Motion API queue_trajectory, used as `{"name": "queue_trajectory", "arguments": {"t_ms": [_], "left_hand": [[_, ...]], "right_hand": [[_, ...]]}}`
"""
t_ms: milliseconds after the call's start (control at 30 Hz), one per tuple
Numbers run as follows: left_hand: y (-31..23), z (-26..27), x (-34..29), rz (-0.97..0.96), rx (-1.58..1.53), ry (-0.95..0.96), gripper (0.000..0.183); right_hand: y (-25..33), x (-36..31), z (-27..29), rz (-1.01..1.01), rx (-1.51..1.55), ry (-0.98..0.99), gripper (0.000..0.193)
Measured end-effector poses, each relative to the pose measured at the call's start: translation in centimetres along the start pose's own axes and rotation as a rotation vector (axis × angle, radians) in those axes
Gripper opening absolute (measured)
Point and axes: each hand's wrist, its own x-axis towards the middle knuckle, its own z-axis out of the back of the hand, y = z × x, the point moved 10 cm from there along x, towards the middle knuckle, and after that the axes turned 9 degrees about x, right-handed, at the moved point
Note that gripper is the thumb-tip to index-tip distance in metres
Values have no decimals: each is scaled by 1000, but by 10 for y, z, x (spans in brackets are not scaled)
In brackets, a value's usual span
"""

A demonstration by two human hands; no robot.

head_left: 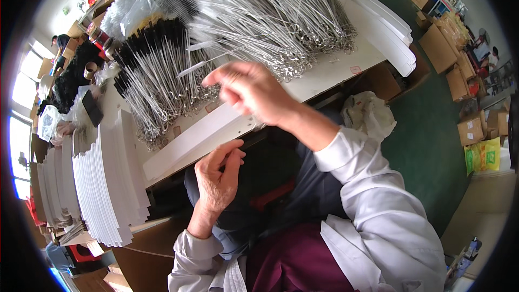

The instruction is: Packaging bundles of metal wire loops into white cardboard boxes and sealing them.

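My right hand point(250, 89) is raised over the table's front edge, smeared by motion. Its fingers point left toward the wire brushes, and whether it holds anything does not show. Below and left of it, my left hand point(219, 176) hovers in front of the table edge, thumb and forefinger brought together; anything between the tips is too small to make out. A long narrow white strip point(186, 143) lies along the edge between the hands. Behind it are a heap of black-bristled wire brushes point(157, 70) with looped ends and a larger heap of white-bristled wire brushes point(275, 19).
Stacked white strips point(102, 189) lie left, more long white pieces point(378, 27) at the table's right end. A white plastic bag point(368, 116) hangs under the right side. Cardboard boxes point(438, 48) stand across the green floor point(427, 146). Other people are in the background.
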Motion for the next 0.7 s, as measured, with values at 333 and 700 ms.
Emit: {"name": "queue_trajectory", "arguments": {"t_ms": [333,700], "left_hand": [[-60,-28,122,-291,288,-30,21],[-83,-110,195,-419,871,143,54]], "right_hand": [[126,-13,164,237,-1295,-600,26],[131,11,163,215,-1468,-609,26]]}}
